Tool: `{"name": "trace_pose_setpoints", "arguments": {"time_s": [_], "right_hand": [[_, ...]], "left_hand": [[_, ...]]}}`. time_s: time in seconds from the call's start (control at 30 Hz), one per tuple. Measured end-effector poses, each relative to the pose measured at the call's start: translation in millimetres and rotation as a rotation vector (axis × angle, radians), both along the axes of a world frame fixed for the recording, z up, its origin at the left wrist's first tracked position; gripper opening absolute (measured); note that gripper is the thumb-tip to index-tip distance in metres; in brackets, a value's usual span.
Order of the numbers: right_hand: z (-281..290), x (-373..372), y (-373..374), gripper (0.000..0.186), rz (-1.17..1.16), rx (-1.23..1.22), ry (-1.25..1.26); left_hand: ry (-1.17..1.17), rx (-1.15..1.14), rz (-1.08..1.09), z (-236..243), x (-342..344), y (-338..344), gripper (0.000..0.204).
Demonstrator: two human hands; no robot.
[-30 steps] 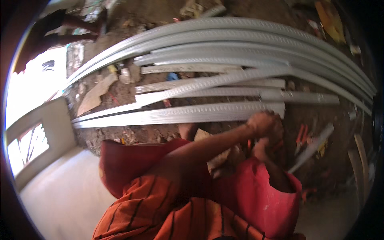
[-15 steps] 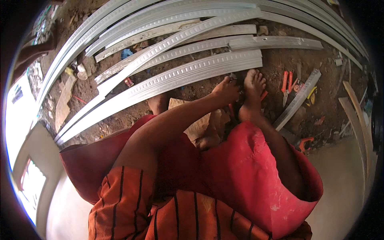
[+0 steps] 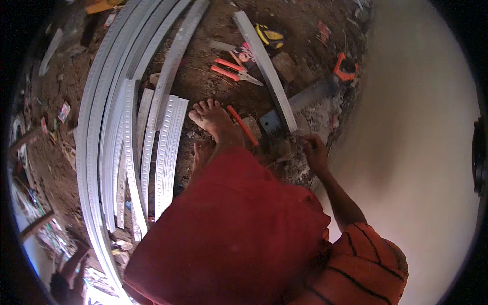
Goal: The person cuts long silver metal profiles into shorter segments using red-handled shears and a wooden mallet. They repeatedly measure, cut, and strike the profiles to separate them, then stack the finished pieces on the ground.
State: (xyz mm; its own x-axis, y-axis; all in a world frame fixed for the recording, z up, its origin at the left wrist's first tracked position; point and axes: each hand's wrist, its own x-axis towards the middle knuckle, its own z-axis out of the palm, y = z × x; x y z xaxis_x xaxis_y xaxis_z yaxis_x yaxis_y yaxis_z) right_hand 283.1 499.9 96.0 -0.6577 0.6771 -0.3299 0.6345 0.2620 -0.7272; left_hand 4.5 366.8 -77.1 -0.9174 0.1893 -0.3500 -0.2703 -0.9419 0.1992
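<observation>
"While the right hand [image 3: 316,151] is being held just beside the near end of a loose metal channel [image 3: 265,71], is anything being gripped?"

"That cannot be told; the grip is being shown loosely curled, and the left hand is not being seen."

"Where is the channel being supported?"

"On the dirt floor [image 3: 195,84], where a saw [image 3: 312,96] is apparently being crossed by it."

"And what is being risked?"

"A cut, perhaps: were the channel being tugged, the saw could be dragged along, its blade being turned toward the bare foot [image 3: 211,119]."
</observation>
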Motion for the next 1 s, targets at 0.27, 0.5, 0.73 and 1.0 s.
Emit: {"name": "trace_pose_setpoints", "arguments": {"time_s": [0.27,0.5,0.73,1.0], "right_hand": [[-51,95,-54,0.042,-0.116,-0.135,-0.087],[-13,5,-66,0.070,0.203,0.071,0.041],[-4,-18,-36,0.051,0.221,0.101,-0.084],[31,-52,-46,0.053,0.164,-0.147,0.007]], "left_hand": [[0.180,0.213,-0.168,-16,13,-1,0.015],[0.186,0.057,0.009,-33,10,-3,0.011],[0.224,-0.299,0.053,16,21,16,0.009],[0.197,-0.296,0.101,21,17,14,0.007]]}}
